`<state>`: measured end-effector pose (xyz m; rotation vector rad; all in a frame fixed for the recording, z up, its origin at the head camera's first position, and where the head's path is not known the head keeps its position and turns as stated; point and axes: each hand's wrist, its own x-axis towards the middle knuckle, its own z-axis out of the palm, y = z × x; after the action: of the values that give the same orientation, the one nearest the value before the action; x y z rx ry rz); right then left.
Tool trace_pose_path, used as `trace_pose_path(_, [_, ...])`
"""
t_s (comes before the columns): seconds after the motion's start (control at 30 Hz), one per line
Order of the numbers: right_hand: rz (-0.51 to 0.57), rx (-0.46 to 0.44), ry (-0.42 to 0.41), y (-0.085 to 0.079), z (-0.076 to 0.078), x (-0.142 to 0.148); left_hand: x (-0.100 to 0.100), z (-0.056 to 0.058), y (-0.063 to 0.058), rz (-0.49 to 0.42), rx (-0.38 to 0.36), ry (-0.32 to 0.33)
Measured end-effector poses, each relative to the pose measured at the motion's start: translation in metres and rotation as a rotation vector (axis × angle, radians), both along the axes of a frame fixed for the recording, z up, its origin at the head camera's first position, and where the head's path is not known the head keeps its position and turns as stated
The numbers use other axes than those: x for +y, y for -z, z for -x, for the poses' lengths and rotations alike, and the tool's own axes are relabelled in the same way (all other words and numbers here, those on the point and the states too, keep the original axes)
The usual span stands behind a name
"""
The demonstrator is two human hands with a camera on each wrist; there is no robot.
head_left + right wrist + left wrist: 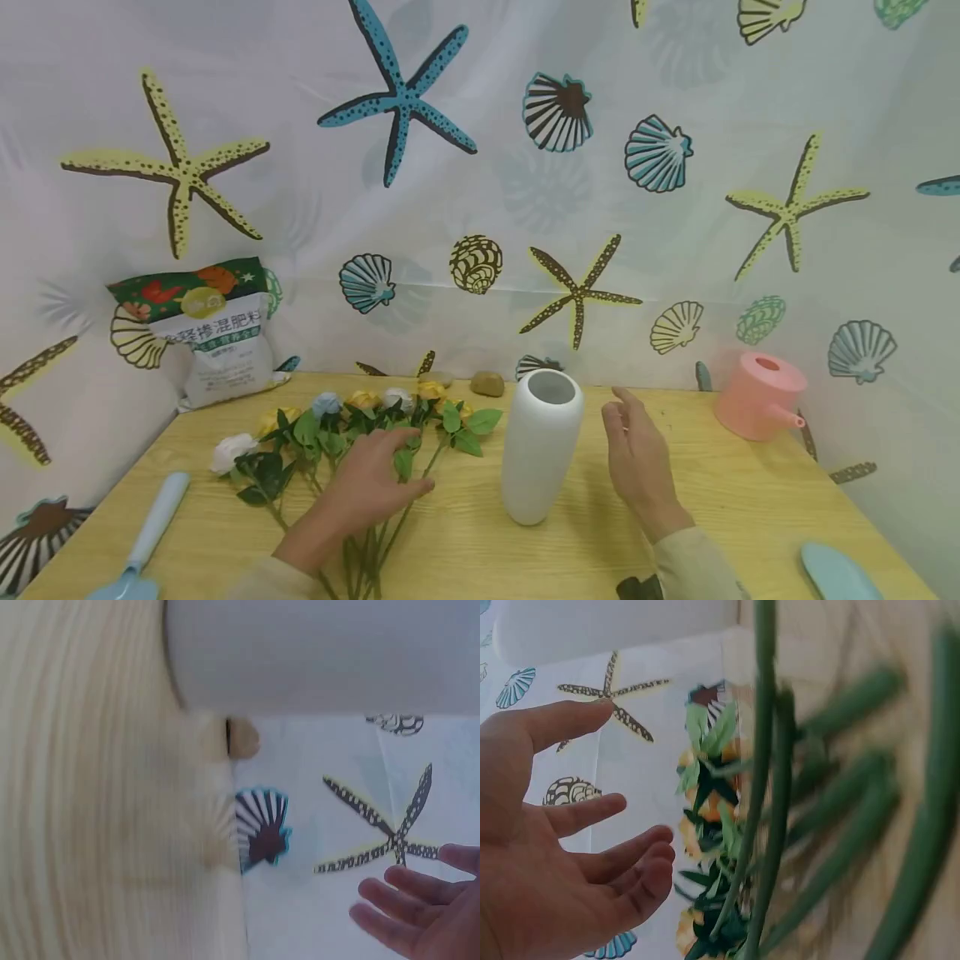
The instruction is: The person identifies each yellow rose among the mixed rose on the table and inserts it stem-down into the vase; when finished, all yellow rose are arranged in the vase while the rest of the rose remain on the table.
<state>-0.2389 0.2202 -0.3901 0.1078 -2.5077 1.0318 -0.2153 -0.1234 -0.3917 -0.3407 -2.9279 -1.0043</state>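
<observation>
A white vase (542, 450) stands upright on the wooden table, between my two hands. To its left, my left hand (367, 482) hovers above a spread of artificial roses (324, 407) in white, blue and yellow. Its thumb and fingers are parted with nothing between them. In the left wrist view, green stems (769, 787) run alongside this hand (570, 855), apart from its fingertips. My right hand (639, 458) is raised just right of the vase, fingers extended and holding nothing. The right wrist view has the vase's wall (322, 652) above this hand (431, 907), with a gap between them.
A fertilizer bag (228, 342) leans at the back left, and a pink watering can (759, 398) stands at the back right. Brown stones (487, 383) lie by the rear edge. A light-blue trowel (153, 525) is at front left, a blue object (838, 571) at front right.
</observation>
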Motion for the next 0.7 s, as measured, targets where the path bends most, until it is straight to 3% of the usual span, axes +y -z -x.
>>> trace_pose_path(0.13, [0.23,0.03,-0.151,-0.003,-0.005,-0.012,0.008,0.0,0.004,-0.113,-0.152,0.018])
trace_pose_path(0.3, [0.408,0.024,-0.319,-0.006,-0.013,-0.026,0.013,0.002,0.01,-0.137,-0.237,0.028])
trace_pose_path(0.47, [0.423,0.034,-0.436,-0.009,-0.018,-0.033,0.014,0.001,0.015,-0.148,-0.262,0.012])
trace_pose_path(0.7, [0.427,0.025,-0.468,-0.009,-0.019,-0.035,0.018,-0.002,0.02,-0.147,-0.259,-0.003])
